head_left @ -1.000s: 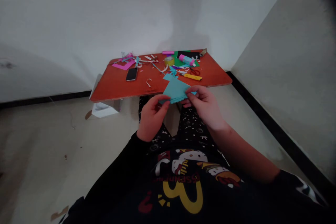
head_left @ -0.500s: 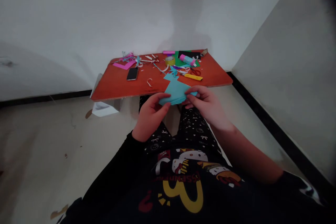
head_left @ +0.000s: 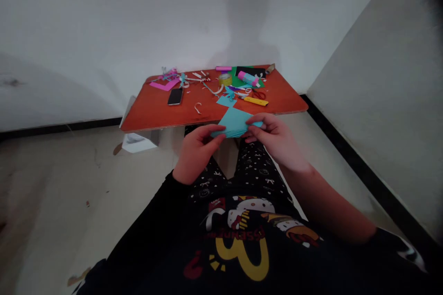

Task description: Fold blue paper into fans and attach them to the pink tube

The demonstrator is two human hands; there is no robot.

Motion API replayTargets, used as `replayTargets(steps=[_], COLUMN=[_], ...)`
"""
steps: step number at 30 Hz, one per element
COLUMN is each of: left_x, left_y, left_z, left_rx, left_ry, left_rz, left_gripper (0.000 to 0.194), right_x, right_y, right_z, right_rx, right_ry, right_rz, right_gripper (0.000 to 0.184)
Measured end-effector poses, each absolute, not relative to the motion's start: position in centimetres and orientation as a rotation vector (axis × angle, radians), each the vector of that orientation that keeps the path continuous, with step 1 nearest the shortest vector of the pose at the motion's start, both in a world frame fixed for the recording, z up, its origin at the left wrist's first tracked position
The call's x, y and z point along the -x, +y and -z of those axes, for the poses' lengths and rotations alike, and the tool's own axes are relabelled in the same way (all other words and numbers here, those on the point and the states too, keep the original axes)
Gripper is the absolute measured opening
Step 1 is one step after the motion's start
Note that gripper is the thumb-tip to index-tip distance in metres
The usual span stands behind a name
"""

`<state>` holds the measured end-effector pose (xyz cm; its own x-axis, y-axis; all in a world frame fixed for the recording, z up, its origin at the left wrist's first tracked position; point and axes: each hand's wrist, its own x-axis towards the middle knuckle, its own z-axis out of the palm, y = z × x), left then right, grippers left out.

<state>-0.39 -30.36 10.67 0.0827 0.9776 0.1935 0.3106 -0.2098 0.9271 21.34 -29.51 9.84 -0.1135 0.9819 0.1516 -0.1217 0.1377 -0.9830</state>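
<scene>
Between my hands is a light-blue sheet of paper [head_left: 235, 122] with several layered folds along its near edge, held at the front edge of the red table [head_left: 152, 117]. My left hand [head_left: 199, 150] pinches its left corner between thumb and fingers. The right side is gripped by my right hand [head_left: 273, 140], thumb on top and some fingers underneath. Just beyond it on the table lie a small light-blue paper square [head_left: 225, 101] and a fringed light-blue paper piece [head_left: 230, 94]. A yellow utility knife [head_left: 255, 101] rests to their right.
On the table are a phone [head_left: 175, 96], pink paper [head_left: 165, 85], a tape roll [head_left: 225, 79], red-handled scissors [head_left: 259, 94], a pink-and-blue glue stick [head_left: 248, 78] and scattered paper scraps. A wall [head_left: 138, 18] stands directly behind. A white box-like object [head_left: 140, 143] is below the table's left side.
Both hands keep their hold on the folded paper. Its near edge looks slightly flatter now, and the whole view has shifted a little.
</scene>
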Motion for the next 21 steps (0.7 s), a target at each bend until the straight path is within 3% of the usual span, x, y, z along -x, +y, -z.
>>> replayTargets(steps=[12, 21], left_x=[0.8, 0.3], left_y=[-30.6, -30.9], left_z=[-11.5, -11.3], left_rx=[-1.834, -1.668], left_ry=[1.382, 1.329], left_rz=[-1.050, -1.188], left_gripper=[0.022, 0.016], right_x=[-20.8, -20.3], right_y=[-29.9, -29.9], right_z=[-9.3, -8.7], right_rx=[0.931, 0.902], right_ry=[-1.214, -1.175], right_rz=[-1.171, -1.150], right_gripper=[0.018, 0.017])
